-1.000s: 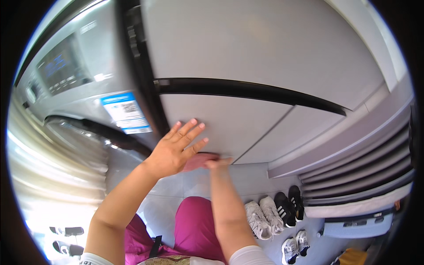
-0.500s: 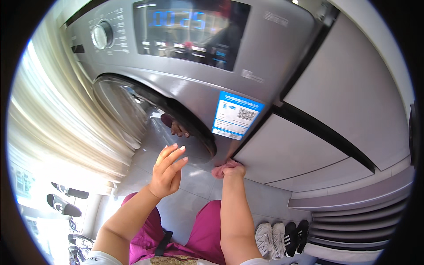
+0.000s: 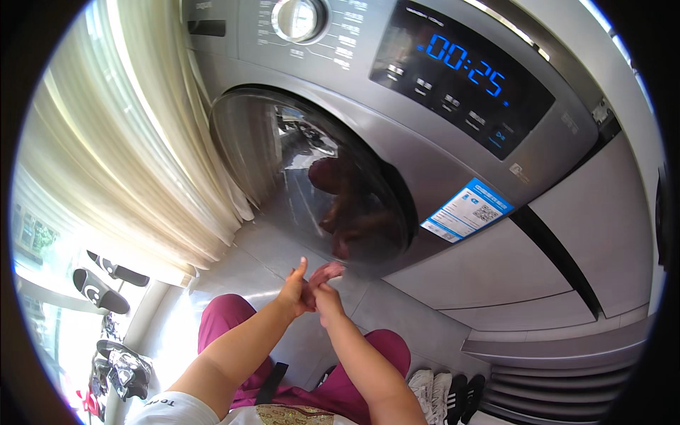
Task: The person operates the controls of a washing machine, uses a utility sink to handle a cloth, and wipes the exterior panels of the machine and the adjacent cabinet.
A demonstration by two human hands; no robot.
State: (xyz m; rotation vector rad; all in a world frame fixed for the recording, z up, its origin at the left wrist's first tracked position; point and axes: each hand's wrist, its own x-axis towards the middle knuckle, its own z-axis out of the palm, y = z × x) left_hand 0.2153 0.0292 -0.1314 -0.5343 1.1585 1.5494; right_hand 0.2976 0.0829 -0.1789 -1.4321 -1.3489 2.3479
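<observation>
A pink cloth (image 3: 327,273) is bunched between my two hands, low in front of a grey front-loading washing machine (image 3: 354,120). My right hand (image 3: 328,301) is closed on it from the right. Against its left side, my left hand (image 3: 293,290) has its thumb raised and its other fingers at the cloth, partly hidden. Just above the hands is the machine's round dark door (image 3: 312,170), closed and reflecting the room. Higher up are a silver dial (image 3: 296,20) and a lit display panel (image 3: 460,78) with blue digits.
A cream curtain (image 3: 134,142) hangs left of the machine. Grey cabinet doors (image 3: 496,283) stand on its right. Several shoes (image 3: 446,393) sit on the tiled floor (image 3: 248,273) at lower right, beside a slatted rack (image 3: 567,389). Dark slippers (image 3: 103,290) lie at left.
My right hand has brought the cloth away from the machine's lower right corner, leftward to my left hand. The left hand, before spread and free, now meets it. The view has shifted.
</observation>
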